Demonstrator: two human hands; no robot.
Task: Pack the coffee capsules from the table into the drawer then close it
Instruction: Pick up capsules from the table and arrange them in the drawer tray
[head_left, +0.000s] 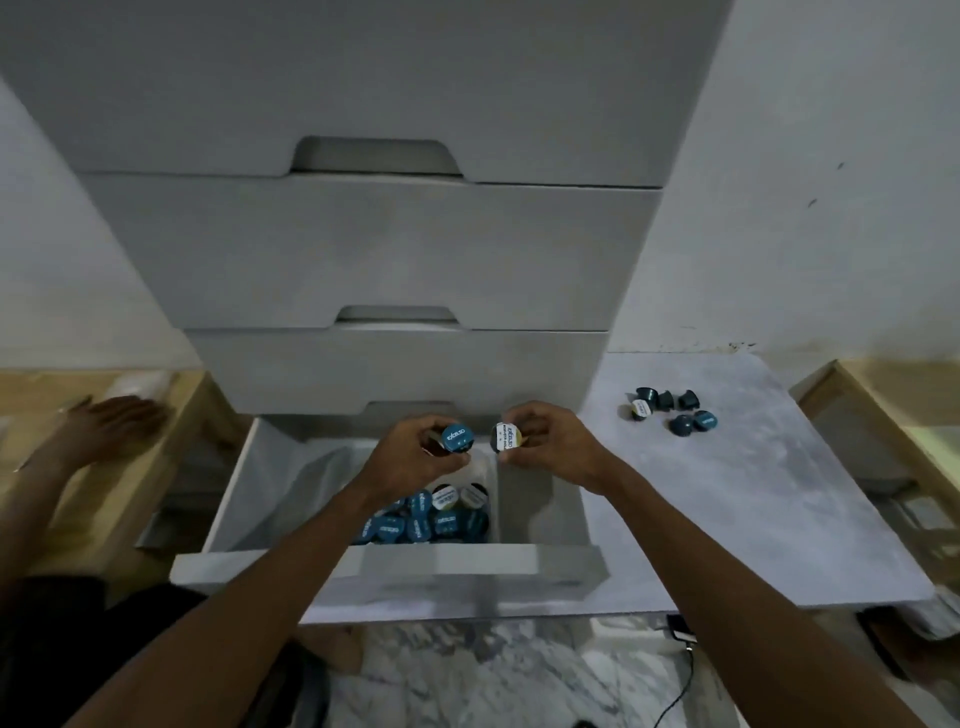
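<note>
In the head view, the bottom drawer (395, 569) of a grey cabinet (363, 249) is seen pulled out. Both hands are held above its far end.

The left hand (410, 460) is raised over the drawer, and its fingers (415, 428) are curled round a blue-lidded capsule (457, 438). The fingers (530, 415) of the right hand (556, 449) are pinched on a white-and-yellow-lidded capsule (508, 436). The two capsules are held just beside each other without touching, their lids turned toward the camera.

A heap of capsules (441, 522) is seen in the drawer's left compartment, lying against the divider (493, 483).

On the bench (753, 519) to the right, a loose group of capsules (670, 410) is left near the far edge, well apart from the hands.

At the far left, another person's hand (119, 421) is laid flat on a wooden surface (156, 473).
</note>
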